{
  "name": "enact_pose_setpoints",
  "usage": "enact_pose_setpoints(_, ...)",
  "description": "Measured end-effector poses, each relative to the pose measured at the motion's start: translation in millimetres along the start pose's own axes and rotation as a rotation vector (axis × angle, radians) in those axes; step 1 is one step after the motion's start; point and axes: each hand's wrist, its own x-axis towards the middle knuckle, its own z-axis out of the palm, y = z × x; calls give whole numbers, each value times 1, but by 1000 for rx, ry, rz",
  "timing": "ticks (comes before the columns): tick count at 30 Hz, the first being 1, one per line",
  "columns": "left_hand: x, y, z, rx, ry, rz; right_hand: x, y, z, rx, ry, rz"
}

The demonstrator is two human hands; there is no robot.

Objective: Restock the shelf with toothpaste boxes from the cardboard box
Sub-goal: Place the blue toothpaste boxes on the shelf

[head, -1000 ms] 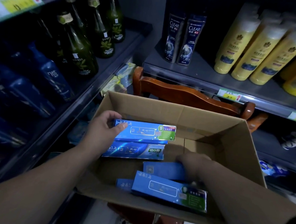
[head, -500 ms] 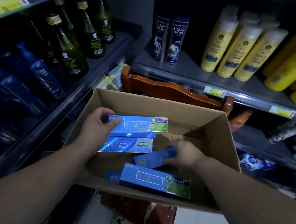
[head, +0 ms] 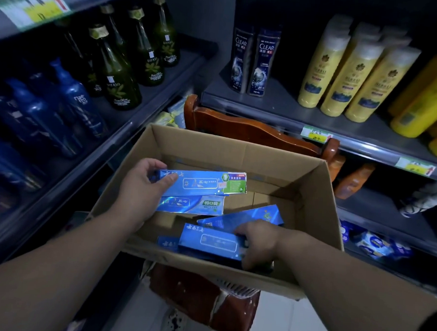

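Left hand [head: 142,183] grips two stacked toothpaste boxes [head: 203,183]; right hand [head: 259,240], curled round a third box [head: 212,241] under it, should lift level, clearing the cardboard box [head: 238,151].

Both hands in cardboard box [head: 241,147]. L hand [head: 144,184] round left end of top toothpaste box [head: 203,183], stacked on 2nd box [head: 192,204]. R hand [head: 256,242] on right end of near box [head: 210,241] by front wall; tilted box [head: 245,217] just behind R hand. Chair [head: 252,131] under & behind carton. Glass bottles [head: 120,77] on left shelf [head: 166,85], left of L hand; shampoo bottles [head: 345,78] on far shelf [head: 280,105], beyond R hand.
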Motion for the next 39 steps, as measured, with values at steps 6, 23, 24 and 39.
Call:
enact_pose_setpoints(6,-15,16,-9,-36,51,22,-16,14,-19,214,113,52)
enact_pose_setpoints(23,-51,131,-115,-52,347,225,-105,-37,-144,559,173,-336)
enact_pose_setpoints(24,-55,137,-126,-49,362,234,-108,-46,-150,535,185,-362)
enact_pose_setpoints(39,-120,151,-323,-35,702,326,-118,-258,-207,164,367,-703)
